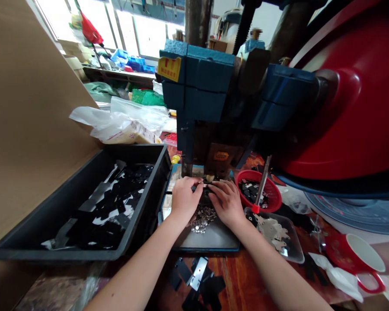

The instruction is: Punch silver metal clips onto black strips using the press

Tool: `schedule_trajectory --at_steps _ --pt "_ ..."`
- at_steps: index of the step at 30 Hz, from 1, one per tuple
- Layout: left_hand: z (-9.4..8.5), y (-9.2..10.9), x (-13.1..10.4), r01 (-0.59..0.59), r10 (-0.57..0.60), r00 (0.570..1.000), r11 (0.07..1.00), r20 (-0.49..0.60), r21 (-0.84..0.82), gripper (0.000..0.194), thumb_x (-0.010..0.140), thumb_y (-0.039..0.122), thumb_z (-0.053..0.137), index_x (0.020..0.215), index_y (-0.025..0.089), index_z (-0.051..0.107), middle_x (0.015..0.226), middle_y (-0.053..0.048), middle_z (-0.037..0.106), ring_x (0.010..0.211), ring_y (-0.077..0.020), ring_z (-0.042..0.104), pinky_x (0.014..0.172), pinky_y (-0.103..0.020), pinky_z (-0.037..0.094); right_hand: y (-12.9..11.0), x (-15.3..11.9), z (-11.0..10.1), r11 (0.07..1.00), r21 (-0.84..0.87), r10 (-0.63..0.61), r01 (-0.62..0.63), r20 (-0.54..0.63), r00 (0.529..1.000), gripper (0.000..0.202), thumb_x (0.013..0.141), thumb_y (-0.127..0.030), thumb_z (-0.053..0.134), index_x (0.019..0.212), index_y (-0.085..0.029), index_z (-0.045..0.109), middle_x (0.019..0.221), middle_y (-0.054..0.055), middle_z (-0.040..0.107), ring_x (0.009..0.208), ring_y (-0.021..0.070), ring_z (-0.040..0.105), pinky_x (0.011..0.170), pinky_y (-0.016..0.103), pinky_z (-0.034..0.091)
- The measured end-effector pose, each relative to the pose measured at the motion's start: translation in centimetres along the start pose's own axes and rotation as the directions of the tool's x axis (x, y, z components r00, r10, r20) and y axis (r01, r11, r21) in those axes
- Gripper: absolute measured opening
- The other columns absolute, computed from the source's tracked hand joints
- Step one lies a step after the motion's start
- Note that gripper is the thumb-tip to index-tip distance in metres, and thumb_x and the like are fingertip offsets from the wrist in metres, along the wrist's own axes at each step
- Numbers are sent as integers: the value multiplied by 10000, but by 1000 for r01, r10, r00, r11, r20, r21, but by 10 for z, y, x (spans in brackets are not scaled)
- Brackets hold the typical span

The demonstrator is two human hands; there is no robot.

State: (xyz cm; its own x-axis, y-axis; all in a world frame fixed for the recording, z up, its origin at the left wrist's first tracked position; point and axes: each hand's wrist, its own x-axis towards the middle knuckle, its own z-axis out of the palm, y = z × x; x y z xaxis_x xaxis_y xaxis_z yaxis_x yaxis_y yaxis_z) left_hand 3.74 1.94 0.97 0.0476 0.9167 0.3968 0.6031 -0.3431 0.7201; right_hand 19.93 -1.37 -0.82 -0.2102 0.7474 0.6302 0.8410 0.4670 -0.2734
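My left hand is closed, thumb and forefinger pinched together below the head of a blue press. Opposite it, my right hand bends its fingers inward, with the fingertips close to those of the left. A small, thin, light piece shows between both sets of fingertips, too small to name. Under and between the hands, a heap of small shiny metal pieces lies on the press's grey base plate.
At left stands a black bin of dark and silver flat pieces. A red bowl, a clear tray of metal plates and a red mug are at right. A large red wheel overhangs them. Dark plates lie in front.
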Motion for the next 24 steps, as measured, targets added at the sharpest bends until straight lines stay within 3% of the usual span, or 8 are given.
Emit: schedule_trajectory --at_steps 6,13,16,18,20,22,24 --pt "-2 -5 2 -16 16 1000 999 2 48 159 805 265 562 866 223 703 895 -34 688 911 -223 595 881 -406 438 -2 1 -2 1000 -20 0 0 20 1000 251 885 -326 540 1103 -260 646 1104 55 655 1107 242 523 1029 509 331" --pt "3 -9 6 -8 7 999 999 36 32 181 794 236 555 908 219 694 937 -38 685 939 -223 594 885 -407 448 -12 14 -10 994 -110 -11 21 85 996 236 878 -374 554 1064 -277 661 1117 39 658 1156 267 488 1077 567 215" --pt "2 -9 6 -4 3 1000 1000 25 21 187 800 247 554 931 213 683 955 -47 678 955 -225 592 894 -411 445 -11 14 -12 999 -31 15 -13 71 997 217 883 -337 545 1052 -268 662 1113 49 658 1155 257 497 1056 542 282" --pt "-5 -9 2 4 -4 1000 1000 1 16 208 820 273 542 973 204 665 988 -57 662 982 -231 581 901 -412 442 -6 3 -15 989 96 110 -111 25 994 230 894 -323 513 1059 -246 654 1095 67 660 1104 241 541 1002 489 378" --pt "-14 -10 -6 6 -5 1000 1000 -27 13 222 845 295 520 1004 206 646 1019 -60 643 1001 -233 567 897 -406 443 1 -17 -20 915 285 303 -285 -21 953 265 917 -345 453 1048 -221 647 1026 82 676 998 222 602 915 430 463" --pt "-24 -11 -17 -9 9 999 1000 -44 13 205 861 300 505 991 217 640 1020 -53 631 994 -229 560 888 -395 443 7 -41 -26 735 513 520 -443 -6 854 352 947 -398 357 1012 -204 644 928 82 697 889 211 649 831 390 513" --pt "-32 -14 -30 -30 31 999 999 -42 26 184 869 295 501 964 223 641 1008 -48 623 985 -225 556 884 -387 437 10 -63 -33 571 682 599 -457 35 800 455 963 -431 257 994 -193 643 878 84 703 842 213 666 793 388 530"
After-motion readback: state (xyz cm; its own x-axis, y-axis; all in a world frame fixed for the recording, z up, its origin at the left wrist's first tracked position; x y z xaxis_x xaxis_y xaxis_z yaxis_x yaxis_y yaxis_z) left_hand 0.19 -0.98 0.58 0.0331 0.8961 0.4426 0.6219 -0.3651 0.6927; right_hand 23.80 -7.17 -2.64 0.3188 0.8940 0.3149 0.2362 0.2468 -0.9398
